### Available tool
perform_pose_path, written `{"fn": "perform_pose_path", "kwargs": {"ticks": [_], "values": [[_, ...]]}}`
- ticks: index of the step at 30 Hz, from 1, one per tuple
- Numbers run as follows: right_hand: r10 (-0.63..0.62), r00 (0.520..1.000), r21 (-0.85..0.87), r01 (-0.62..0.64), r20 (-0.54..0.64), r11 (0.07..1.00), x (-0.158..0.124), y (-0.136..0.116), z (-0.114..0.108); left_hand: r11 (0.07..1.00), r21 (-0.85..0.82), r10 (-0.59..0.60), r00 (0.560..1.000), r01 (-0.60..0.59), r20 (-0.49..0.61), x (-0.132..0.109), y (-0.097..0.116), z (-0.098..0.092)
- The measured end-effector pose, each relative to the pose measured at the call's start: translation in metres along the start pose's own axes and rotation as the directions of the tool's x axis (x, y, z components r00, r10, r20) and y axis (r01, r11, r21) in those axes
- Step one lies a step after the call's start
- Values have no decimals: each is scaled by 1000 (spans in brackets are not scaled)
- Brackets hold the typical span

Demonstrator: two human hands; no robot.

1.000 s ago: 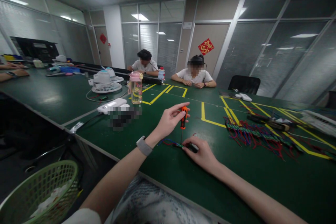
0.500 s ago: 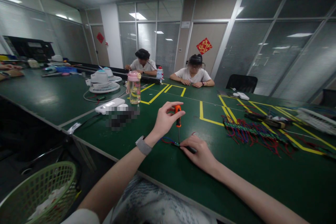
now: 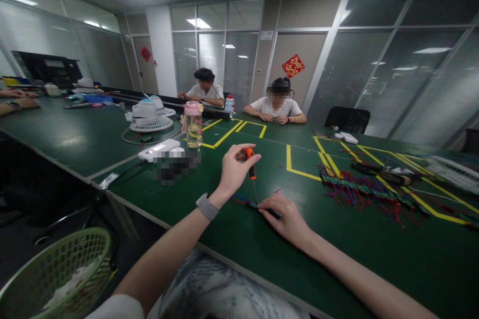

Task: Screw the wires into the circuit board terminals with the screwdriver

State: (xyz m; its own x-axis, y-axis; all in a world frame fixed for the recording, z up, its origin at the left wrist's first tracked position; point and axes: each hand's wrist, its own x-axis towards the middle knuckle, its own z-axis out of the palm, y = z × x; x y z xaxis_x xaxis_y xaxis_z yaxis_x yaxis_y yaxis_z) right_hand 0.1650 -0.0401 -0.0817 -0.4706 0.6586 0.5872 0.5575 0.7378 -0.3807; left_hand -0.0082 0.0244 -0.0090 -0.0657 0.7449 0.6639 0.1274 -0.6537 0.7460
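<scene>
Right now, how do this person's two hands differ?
The left hand is raised, gripping the orange screwdriver upright; the right hand lies on the table, pinning the wired part. The left wrist wears a grey band; the right is bare. Both work at that part.

Surface: dark green tabletop with yellow tape is stretching wide.
Left: pink-lidded clear plastic bottle is standing.
Middle: short red-blue wire piece is lying.
Right: tangled multicoloured wire bundle is lying.

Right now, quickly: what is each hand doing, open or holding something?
Left hand: closed on the orange screwdriver, tip pointing down.
Right hand: fingers closed on the small wired part, pinning it to the table.
</scene>
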Motion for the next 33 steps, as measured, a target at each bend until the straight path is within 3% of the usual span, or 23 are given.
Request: {"fn": "perform_pose_path", "kwargs": {"ticks": [3, 9, 11, 13, 14, 15, 16, 19, 21, 24, 26, 33], "values": [[-5, 1000, 3, 5, -3, 1000, 0, 0, 0, 999, 31, 20, 999, -19, -47, -1, 1, -1], [32, 999, -29, -32, 27, 999, 0, -2, -1, 965, -258, -56, 998, 44, -39, 7, 3, -6], [25, 999, -36, -24, 30, 999, 0, -2, -1, 962, -269, -60, 997, 48, -38, 10, 4, -11], [12, 999, -37, -11, 31, 999, 0, -2, 0, 985, -168, -26, 999, 33, 44, 12, 6, -17], [10, 1000, -37, -9, 30, 999, 0, -1, 0, 997, -81, -10, 991, 21, 135, 11, 7, -20], [12, 1000, -37, -11, 27, 999, 0, -1, 1, 1000, 23, -12, 965, 6, 263, 11, 8, -22], [17, 1000, -39, -16, 22, 999, 0, -1, 1, 992, 121, -33, 911, -19, 412, 9, 8, -24], [35, 999, -45, -35, 1, 998, 1, -2, 2, 951, 288, -145, 655, -115, 741, 2, 6, -24], [41, 999, -48, -41, -7, 998, 2, -2, 1, 908, 344, -175, 531, -239, 829, -3, 3, -21], [68, 998, -52, -68, -8, 996, 3, -2, -3, 840, 425, -261, 435, -338, 862, -9, -1, -14], [97, 995, -49, -97, -5, 994, 4, -1, -6, 833, 448, -298, 420, -323, 857, -11, -2, -11], [173, 984, -34, -171, 46, 985, 10, 0, -15, 806, 472, -284, 465, -358, 838, -15, 4, -8]]}}
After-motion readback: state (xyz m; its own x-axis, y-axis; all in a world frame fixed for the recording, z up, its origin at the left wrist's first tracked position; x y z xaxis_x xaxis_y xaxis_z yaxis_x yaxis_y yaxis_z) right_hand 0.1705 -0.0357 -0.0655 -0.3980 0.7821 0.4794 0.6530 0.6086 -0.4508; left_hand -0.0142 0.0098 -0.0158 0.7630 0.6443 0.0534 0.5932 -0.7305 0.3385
